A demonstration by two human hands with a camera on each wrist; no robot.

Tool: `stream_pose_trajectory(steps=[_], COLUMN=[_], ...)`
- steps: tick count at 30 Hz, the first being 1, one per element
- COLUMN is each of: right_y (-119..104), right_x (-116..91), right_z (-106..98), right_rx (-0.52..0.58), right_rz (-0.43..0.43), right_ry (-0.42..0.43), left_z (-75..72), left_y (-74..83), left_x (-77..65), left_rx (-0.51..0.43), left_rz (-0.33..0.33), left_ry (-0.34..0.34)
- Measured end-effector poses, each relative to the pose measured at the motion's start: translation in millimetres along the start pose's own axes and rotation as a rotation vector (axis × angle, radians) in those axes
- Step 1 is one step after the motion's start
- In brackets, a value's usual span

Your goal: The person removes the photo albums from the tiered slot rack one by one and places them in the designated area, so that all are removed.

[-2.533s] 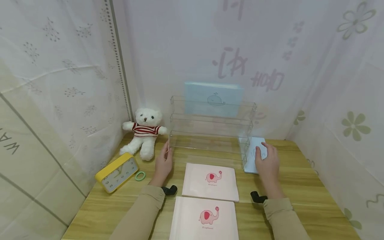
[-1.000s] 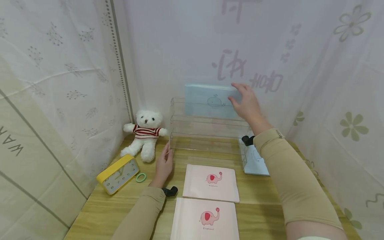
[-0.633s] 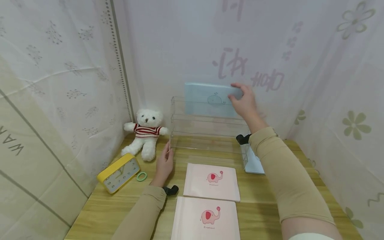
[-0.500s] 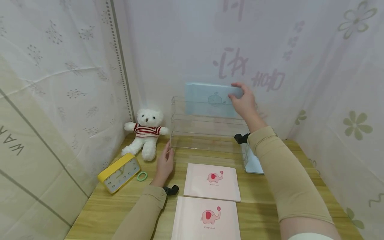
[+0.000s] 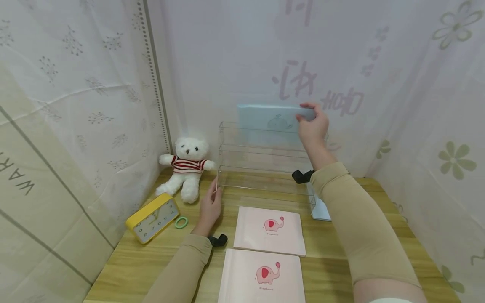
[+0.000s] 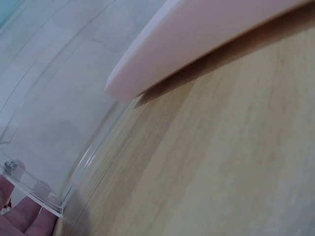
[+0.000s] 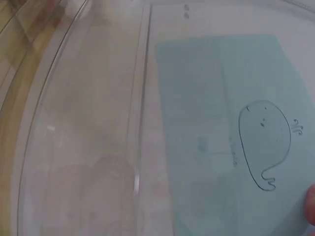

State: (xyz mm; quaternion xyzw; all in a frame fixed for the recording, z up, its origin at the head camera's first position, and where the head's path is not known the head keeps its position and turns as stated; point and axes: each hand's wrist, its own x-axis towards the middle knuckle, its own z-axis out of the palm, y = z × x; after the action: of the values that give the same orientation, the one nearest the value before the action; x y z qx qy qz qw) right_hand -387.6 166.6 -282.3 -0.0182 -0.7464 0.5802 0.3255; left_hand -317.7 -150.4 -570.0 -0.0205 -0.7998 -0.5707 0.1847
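With thumb and fingers, my right hand (image 5: pixel 313 128) pinches the upper right corner of a light blue notebook (image 5: pixel 261 114) with a whale drawing. This notebook stands in the top tier of a clear acrylic rack (image 5: pixel 261 158). Through clear plastic, the right wrist view shows its whale cover (image 7: pixel 197 88) and a fingertip (image 7: pixel 310 206) at the edge. Low at the rack's left side panel, my left hand (image 5: pixel 209 209) grips the edge; its fingers (image 6: pixel 29 216) show behind the plastic in the left wrist view. Another light blue notebook (image 5: pixel 321 211) lies right of the rack, partly hidden by my right arm.
Two pink elephant notebooks (image 5: pixel 278 242) lie in front of the rack, one nearer me. Left of it sit a white teddy bear (image 5: pixel 187 166) in a striped shirt, a yellow clock (image 5: pixel 149 206) and a green ring (image 5: pixel 182 217). Curtains hang behind and at both sides.
My right hand has left the notebook on the table and risen to the one in the top tier, closing on its corner. That notebook's cover now leans differently. My left hand stays at the rack.
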Motion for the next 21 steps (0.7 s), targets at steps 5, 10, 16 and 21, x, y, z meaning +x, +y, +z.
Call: stream_pose_trajectory(steps=[5,10,16,21], right_y=[-13.5,-24.2,-15.0,5.1], right_x=[-8.5,-18.4,-35.2,-59.3], right_z=[-11.4,-31.3,-68.1,-102.9], right_rx=[0.104,0.176,0.202,0.161], right_rz=[-0.109,-0.172,-0.167,-0.077], right_ry=[0.107,0.168,0.175,0.126], left_z=[0.2,-0.6,-0.2,0.5], left_y=[-0.7,-1.6,-1.2,-5.9], left_x=[0.4,-0.4,-2.5,-0.8], left_rx=[0.004,0.003,0.006,0.010], left_rz=[0.004,-0.015,-0.017,-0.011], left_ry=[-0.002,-0.016,-0.027,-0.019])
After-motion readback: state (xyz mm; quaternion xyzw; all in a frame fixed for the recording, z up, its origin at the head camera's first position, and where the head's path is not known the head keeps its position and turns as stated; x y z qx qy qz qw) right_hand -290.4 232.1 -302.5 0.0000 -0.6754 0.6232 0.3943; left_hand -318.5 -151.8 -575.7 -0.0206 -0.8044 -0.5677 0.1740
